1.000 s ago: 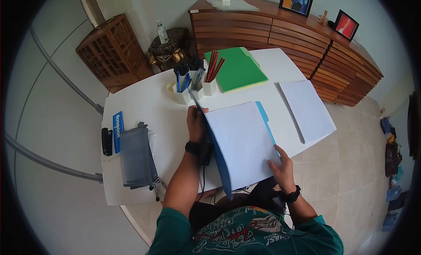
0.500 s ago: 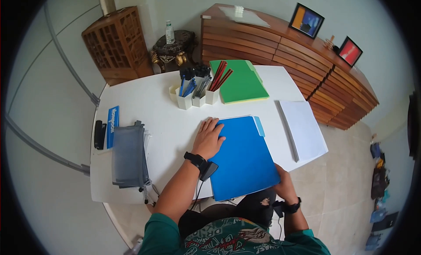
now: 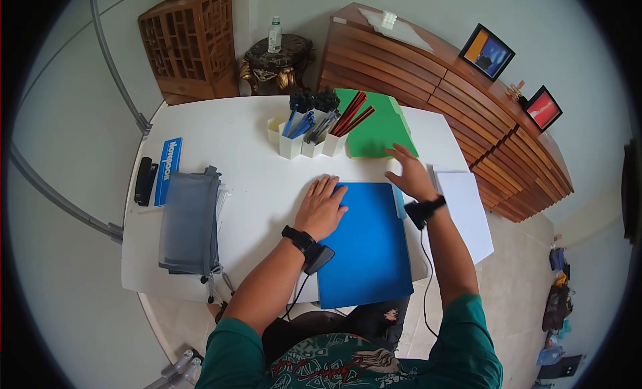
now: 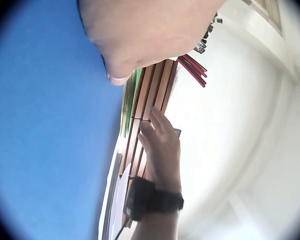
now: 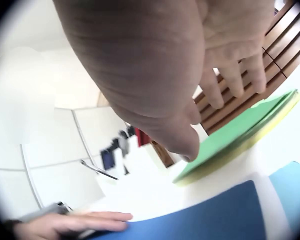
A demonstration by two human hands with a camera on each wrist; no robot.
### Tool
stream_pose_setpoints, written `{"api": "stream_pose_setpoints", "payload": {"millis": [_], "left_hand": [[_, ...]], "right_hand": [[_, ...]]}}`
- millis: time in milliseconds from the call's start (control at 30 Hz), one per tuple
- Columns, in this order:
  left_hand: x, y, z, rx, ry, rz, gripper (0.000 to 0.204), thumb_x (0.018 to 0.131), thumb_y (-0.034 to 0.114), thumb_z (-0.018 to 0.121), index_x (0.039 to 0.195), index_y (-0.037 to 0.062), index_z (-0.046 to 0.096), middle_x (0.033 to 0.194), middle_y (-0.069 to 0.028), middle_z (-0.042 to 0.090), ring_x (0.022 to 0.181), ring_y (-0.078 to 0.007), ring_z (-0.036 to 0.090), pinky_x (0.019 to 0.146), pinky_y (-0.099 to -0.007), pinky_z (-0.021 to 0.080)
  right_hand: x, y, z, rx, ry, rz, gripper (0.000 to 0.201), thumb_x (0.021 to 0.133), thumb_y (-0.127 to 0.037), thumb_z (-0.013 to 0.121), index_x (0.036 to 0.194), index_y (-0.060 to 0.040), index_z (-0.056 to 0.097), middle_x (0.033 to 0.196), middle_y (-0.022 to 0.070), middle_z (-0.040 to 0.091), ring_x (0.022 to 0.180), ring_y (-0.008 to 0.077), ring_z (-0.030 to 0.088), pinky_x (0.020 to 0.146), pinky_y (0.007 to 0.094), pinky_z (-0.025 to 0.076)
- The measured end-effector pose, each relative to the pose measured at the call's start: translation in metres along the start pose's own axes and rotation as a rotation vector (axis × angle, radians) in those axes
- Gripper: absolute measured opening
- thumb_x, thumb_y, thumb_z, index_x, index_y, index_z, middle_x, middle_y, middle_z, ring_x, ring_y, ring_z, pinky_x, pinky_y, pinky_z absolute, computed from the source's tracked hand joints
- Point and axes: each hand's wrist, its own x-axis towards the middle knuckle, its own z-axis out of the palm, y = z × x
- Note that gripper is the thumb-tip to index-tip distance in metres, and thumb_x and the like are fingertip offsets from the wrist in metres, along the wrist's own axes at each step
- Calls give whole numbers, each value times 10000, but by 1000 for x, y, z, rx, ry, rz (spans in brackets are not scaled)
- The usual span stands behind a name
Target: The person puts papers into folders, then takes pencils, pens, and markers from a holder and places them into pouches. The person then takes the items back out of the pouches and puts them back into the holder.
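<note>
A closed blue folder (image 3: 368, 248) lies at the table's front edge, with a light blue tab (image 3: 398, 200) showing along its right side. My left hand (image 3: 321, 207) rests flat on the folder's upper left corner, fingers extended. Past the folder's upper right corner, my right hand (image 3: 410, 175) is held over the table with its fingers spread and nothing in them. Its fingertips overlap the near edge of the green folder (image 3: 374, 131) in the head view. The right wrist view shows this green folder (image 5: 230, 137) beyond the thumb, with yellow along its lower edge.
White pen holders (image 3: 313, 147) with pens and red pencils stand at the back. A stack of white paper (image 3: 465, 212) lies right. On the left are a grey mesh pouch (image 3: 189, 222), a blue notebook box (image 3: 168, 171) and a black stapler (image 3: 145, 181). A wooden cabinet (image 3: 394, 71) stands behind.
The blue folder has gone from open, with white paper showing, to closed. My right hand has left its lower right edge and moved up toward the green folder. My left hand stays on the blue folder.
</note>
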Motion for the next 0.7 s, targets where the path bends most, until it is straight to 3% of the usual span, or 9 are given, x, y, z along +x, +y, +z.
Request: {"api": "stream_pose_setpoints", "payload": {"millis": [67, 167, 233, 267, 333, 467, 533, 633, 700], "left_hand": [[1, 1, -2, -4, 9, -2, 467, 926, 235, 683, 1342, 50, 578, 1458, -157, 488, 1415, -352, 385, 1206, -482, 282], [1, 2, -4, -6, 1, -12, 465, 921, 233, 687, 1336, 50, 586, 1454, -153, 489, 1406, -348, 393, 1197, -480, 296], [1, 3, -5, -14, 7, -5, 461, 917, 232, 690, 1330, 49, 597, 1446, -148, 490, 1407, -344, 389, 1195, -477, 300], [0, 3, -6, -16, 13, -13, 461, 917, 232, 690, 1330, 49, 597, 1446, -148, 490, 1407, -344, 389, 1195, -477, 300], [1, 5, -8, -21, 2, -8, 461, 918, 232, 688, 1332, 47, 602, 1441, -144, 488, 1407, -339, 387, 1195, -476, 300], [0, 2, -5, -11, 7, -8, 465, 921, 229, 683, 1340, 47, 599, 1444, -143, 483, 1403, -336, 388, 1197, -476, 298], [0, 2, -5, -18, 13, -8, 458, 925, 227, 678, 1338, 46, 599, 1443, -143, 481, 1397, -333, 394, 1201, -476, 294], [0, 4, -10, -5, 2, -18, 439, 923, 206, 675, 1321, 37, 597, 1418, -143, 492, 1393, -328, 397, 1206, -479, 287], [0, 1, -4, -39, 54, -21, 413, 920, 174, 666, 1301, 30, 594, 1391, -150, 504, 1375, -338, 412, 1200, -484, 292]], "right_hand": [[22, 14, 26, -85, 18, -64, 617, 777, -150, 779, 1362, -99, 590, 1501, 219, 470, 1311, 382, 523, 1083, 434, 453], [40, 16, 38, -131, 43, -135, 527, 779, -162, 783, 1284, -100, 648, 1375, 212, 585, 1209, 385, 596, 1011, 446, 502], [43, 17, 34, -58, -122, 56, 390, 809, -167, 757, 1189, -98, 703, 1189, 200, 681, 1035, 388, 667, 895, 454, 546], [42, 18, 34, -61, -127, 48, 390, 809, -167, 757, 1189, -98, 703, 1189, 200, 681, 1035, 388, 667, 895, 454, 546], [40, 23, 34, -67, -31, -77, 207, 852, -149, 703, 1050, -99, 735, 1019, 184, 714, 874, 385, 686, 781, 463, 558], [39, 31, 30, -231, 10, -187, 127, 868, -99, 648, 976, -61, 705, 962, 163, 708, 836, 363, 685, 733, 449, 557], [27, 30, 19, -357, 165, -242, 104, 879, -86, 635, 957, -52, 695, 890, 148, 705, 802, 348, 686, 710, 438, 562], [-11, 7, -10, -351, 319, -303, 74, 821, -16, 604, 875, -43, 648, 838, 126, 669, 767, 309, 675, 630, 419, 544], [-57, -25, -28, -358, 348, -227, 106, 792, 11, 613, 865, -57, 647, 831, 108, 663, 763, 295, 669, 615, 412, 537]]}}
